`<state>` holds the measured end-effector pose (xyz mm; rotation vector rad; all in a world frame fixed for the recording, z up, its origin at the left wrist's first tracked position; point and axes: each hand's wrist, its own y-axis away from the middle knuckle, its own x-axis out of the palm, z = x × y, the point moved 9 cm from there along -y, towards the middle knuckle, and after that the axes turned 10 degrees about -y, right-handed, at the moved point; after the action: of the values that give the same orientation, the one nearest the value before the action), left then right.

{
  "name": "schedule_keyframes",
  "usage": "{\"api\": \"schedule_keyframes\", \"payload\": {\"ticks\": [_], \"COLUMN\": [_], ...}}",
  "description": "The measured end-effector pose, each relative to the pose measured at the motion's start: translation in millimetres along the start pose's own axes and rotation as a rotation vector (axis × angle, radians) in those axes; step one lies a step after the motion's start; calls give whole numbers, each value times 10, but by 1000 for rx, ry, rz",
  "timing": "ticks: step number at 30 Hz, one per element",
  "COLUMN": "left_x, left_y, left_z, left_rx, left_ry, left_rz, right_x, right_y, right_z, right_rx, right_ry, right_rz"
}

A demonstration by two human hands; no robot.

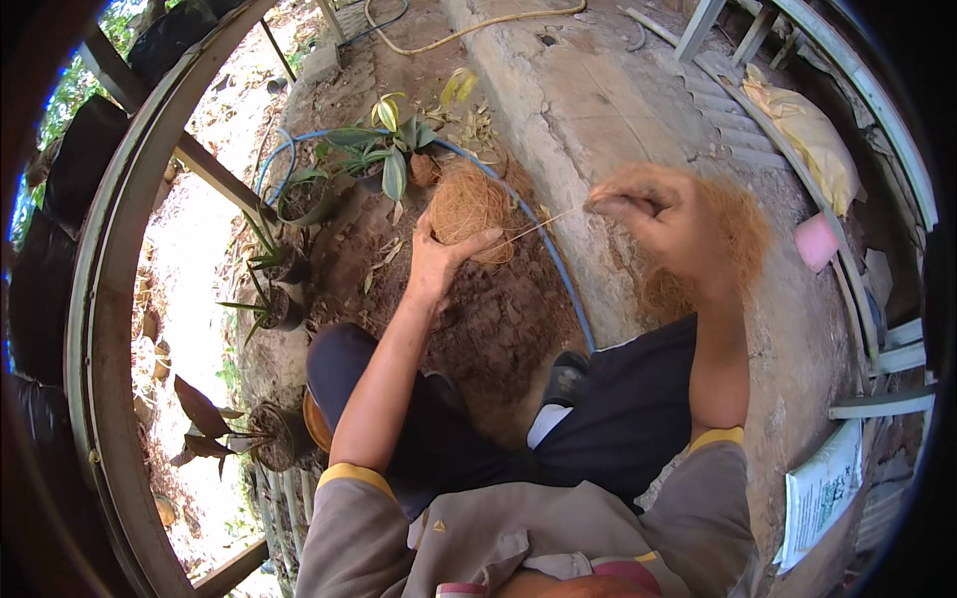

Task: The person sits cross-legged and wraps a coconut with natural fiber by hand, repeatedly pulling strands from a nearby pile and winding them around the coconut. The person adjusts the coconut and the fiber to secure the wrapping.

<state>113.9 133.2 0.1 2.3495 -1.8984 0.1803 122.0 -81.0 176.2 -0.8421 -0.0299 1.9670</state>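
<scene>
My left hand [441, 258] grips a rounded bundle of brown coconut fibre [469, 200] from below, with the thumb along its near side. From that bundle a pale strand of twine [544, 223] runs taut up to the right. Its other end is pinched in the fingers of my right hand [662, 213], which is raised and slightly blurred. Beneath and behind the right hand, a loose heap of coconut fibre [736, 224] lies on the concrete ledge [591, 97]. Part of that heap is hidden by the hand and forearm.
A blue hose [557, 258] curves across the soil past the bundle. Several potted plants [280, 306] line the left side, with a variegated plant [395, 168] ahead. A pink container [816, 243], a yellowish sack [807, 131] and a printed white bag [819, 493] are at right. Wooden rails [119, 314] stand left.
</scene>
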Motion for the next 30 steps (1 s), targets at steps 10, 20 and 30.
{"api": "schedule_keyframes", "payload": {"ticks": [10, 20, 30], "left_x": [484, 485, -620], "left_y": [323, 512, 129], "left_z": [-81, -330, -619], "left_rx": [54, 222, 174], "left_ry": [-218, -228, 512], "left_rz": [587, 738, 64], "right_x": [-894, -1417, 554], "right_y": [-469, -1225, 40], "right_z": [335, -364, -2079], "right_rx": [-122, -35, 753], "right_ry": [327, 369, -608], "right_rz": [-76, -179, 115]}}
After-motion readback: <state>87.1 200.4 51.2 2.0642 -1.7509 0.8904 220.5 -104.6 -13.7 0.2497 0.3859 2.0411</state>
